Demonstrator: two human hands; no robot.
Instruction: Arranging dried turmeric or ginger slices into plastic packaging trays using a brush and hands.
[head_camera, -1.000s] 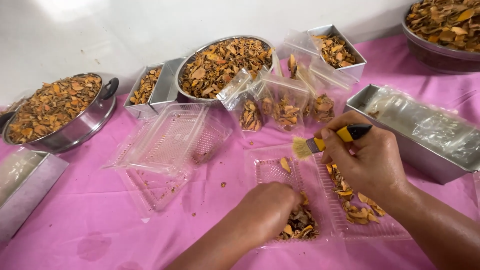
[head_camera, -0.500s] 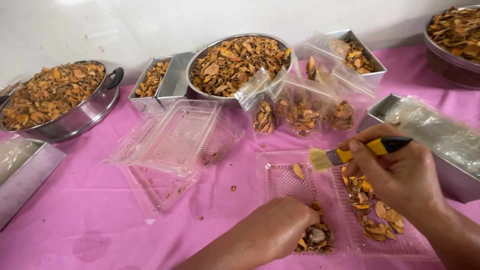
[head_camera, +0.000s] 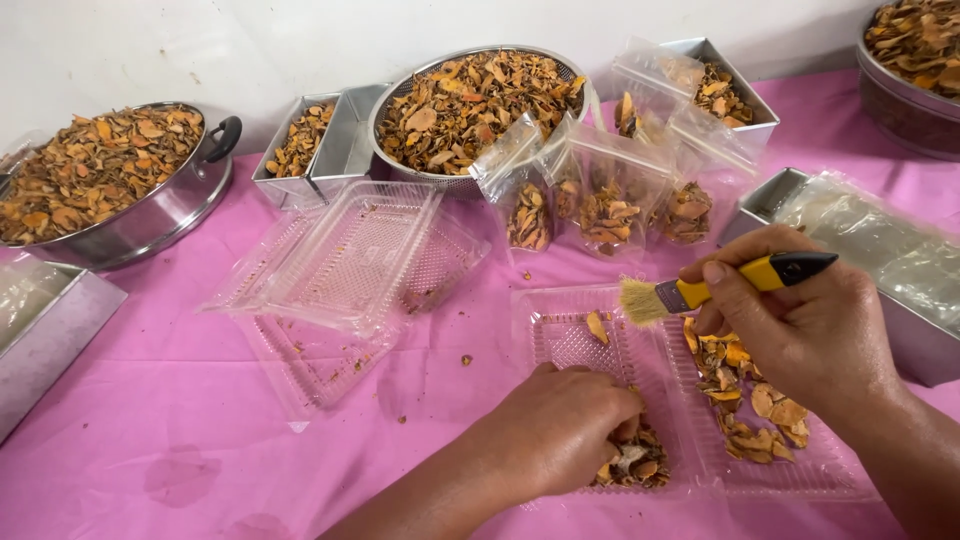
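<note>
Right grip (head_camera: 800, 335) clenched on brush (head_camera: 700, 292), left grip (head_camera: 560, 440) pinching chips (head_camera: 635, 462), pink tablecloth (head_camera: 150, 400), white wall (head_camera: 250, 50)

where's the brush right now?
In the head view, the brush is right of centre, held in the right hand above the open clear tray of orange-brown chips, bristles pointing left.

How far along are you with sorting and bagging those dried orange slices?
Done: a few clear bags already stand filled beside the big colander. In hand: the right hand holds a yellow brush over the open clear tray, while the left hand picks at a pile of slices in it. Left: the colander, pot and tins are heaped with slices, and spare trays hold only crumbs.
</note>
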